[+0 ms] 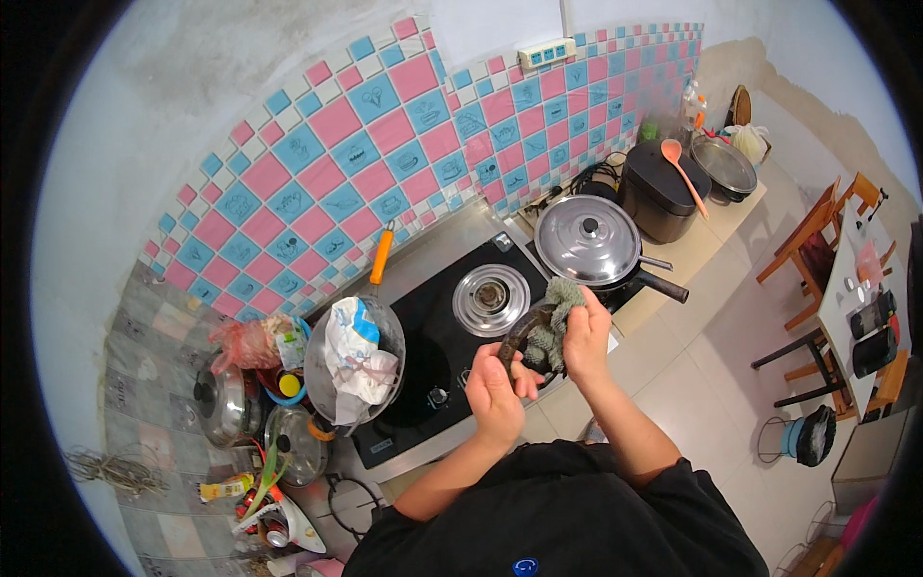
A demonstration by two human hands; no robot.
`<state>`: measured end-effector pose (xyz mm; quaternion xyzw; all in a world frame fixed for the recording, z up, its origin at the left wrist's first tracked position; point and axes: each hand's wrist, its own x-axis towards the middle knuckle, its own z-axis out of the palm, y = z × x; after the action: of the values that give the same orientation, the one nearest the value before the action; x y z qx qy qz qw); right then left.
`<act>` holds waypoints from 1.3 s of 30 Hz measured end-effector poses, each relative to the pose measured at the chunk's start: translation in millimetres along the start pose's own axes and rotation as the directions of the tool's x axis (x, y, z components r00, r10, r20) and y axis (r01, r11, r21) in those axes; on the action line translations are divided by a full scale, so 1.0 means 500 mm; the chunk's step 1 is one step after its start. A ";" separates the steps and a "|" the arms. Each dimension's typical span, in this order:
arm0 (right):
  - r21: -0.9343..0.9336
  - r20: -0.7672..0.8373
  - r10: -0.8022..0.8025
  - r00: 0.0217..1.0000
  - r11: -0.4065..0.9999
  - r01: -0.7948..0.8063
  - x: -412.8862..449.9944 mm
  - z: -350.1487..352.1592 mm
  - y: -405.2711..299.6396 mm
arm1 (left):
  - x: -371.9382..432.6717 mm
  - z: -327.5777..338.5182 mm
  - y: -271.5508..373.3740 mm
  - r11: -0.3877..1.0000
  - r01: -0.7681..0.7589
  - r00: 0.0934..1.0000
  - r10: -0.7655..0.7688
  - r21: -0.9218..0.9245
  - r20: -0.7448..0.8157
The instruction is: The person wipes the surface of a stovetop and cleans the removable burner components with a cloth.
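Note:
My left hand (497, 393) grips the left side of a dark, round ring-shaped piece (513, 340), which looks like a stove pan support. A grey-green cloth (554, 324) is bunched in my right hand (588, 335) and lies against the ring's right side. Both hands are above the front edge of a black glass gas stove (425, 360). The stove's bare burner (492, 297), with its metal drip plate, shows just beyond the ring. Part of the ring is hidden by the cloth and fingers.
A lidded pan (588, 238) stands right of the burner, its handle pointing right. On the left, a wok (314, 360) holds white plastic bags. Pots with glass lids (296, 440) crowd the left counter. Beyond the pan are a rice cooker (656, 209) and an orange spoon (683, 177).

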<state>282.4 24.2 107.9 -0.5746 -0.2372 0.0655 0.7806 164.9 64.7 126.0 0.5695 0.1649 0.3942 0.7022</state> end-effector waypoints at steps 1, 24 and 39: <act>0.047 0.004 0.021 1.000 0.999 -0.021 0.009 -0.006 0.000 | 0.001 -0.001 0.000 1.000 0.023 0.997 -0.022 -0.014 0.072; -0.283 0.094 -0.014 0.995 0.958 0.040 -0.003 -0.009 -0.018 | 0.037 0.003 0.013 0.930 0.357 0.932 -0.361 0.087 0.030; -0.268 0.144 -0.162 0.976 0.943 0.196 -0.023 -0.008 0.005 | 0.039 -0.002 0.006 0.958 0.283 0.959 -0.283 -0.043 0.006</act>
<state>274.5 17.1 101.2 -0.6503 -0.3419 -0.0057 0.6784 175.8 79.9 132.7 0.5245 0.2361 0.2934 0.7636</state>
